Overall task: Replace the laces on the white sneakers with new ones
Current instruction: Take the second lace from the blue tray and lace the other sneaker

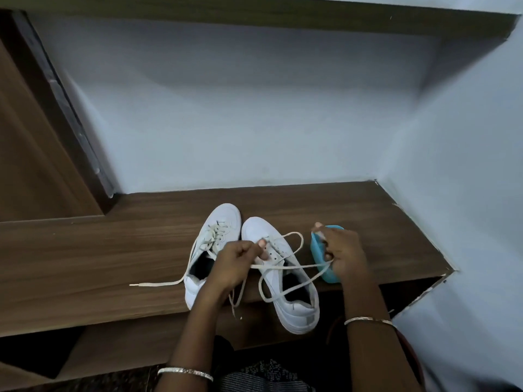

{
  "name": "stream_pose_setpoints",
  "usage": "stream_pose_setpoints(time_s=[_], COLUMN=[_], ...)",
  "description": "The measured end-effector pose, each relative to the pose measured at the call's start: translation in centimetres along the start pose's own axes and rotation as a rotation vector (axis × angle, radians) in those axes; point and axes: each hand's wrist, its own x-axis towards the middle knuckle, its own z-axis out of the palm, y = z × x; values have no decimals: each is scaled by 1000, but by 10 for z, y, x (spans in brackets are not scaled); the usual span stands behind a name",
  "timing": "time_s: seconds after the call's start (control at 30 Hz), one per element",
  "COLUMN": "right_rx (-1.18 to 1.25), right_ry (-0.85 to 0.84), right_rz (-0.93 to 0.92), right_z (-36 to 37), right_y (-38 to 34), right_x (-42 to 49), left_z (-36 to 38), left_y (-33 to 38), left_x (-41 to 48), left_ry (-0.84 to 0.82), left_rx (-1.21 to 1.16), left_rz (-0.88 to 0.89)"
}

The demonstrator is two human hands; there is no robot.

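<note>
Two white sneakers stand side by side on a wooden shelf (99, 250), toes pointing away from me. The left sneaker (210, 239) is laced, and one lace end (158, 283) trails out to the left. The right sneaker (285, 284) has mostly bare eyelets, and a loose off-white lace (288, 266) loops over it. My left hand (236, 263) pinches that lace above the right sneaker's eyelets. My right hand (341, 251) grips the same lace farther right, in front of a blue container.
A small blue container (321, 254) sits on the shelf right of the sneakers, partly hidden by my right hand. Pale walls close in behind and on the right. A lower wooden step (135, 343) lies below the shelf, and a dark wooden door frame (56, 108) stands at left.
</note>
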Motion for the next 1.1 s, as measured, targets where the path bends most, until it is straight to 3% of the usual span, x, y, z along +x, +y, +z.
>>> stream_pose_setpoints(time_s=[0.1, 0.2, 0.43, 0.6, 0.7, 0.83, 0.93, 1.03, 1.1], right_rx=[144, 96, 62, 21, -72, -266, -377, -510, -533], right_ry=[-7, -9, 20, -154, -263, -278, -241, -189, -173], right_rz=[42, 3, -142, -309, -399, -479, -462, -467, -453], right_z=[-21, -36, -31, -14, 9, 48, 66, 70, 70], right_y=[-13, -21, -28, -24, -15, -2, 8, 13, 13], right_x=[2, 7, 1, -9, -21, -21, -18, -12, -10], left_z=[-6, -5, -14, -28, -31, -10, 18, 38, 45], left_y=[0, -2, 9, 7, 4, 11, 17, 9, 4], left_x=[5, 9, 2, -5, -3, 6, 13, 19, 19], left_ry=[323, 629, 1091, 1273, 1271, 1157, 832, 454, 392], left_rx=[47, 244, 348, 333, 395, 740, 775, 570, 443], left_rz=[104, 132, 22, -78, -35, 88, 351, 203, 47])
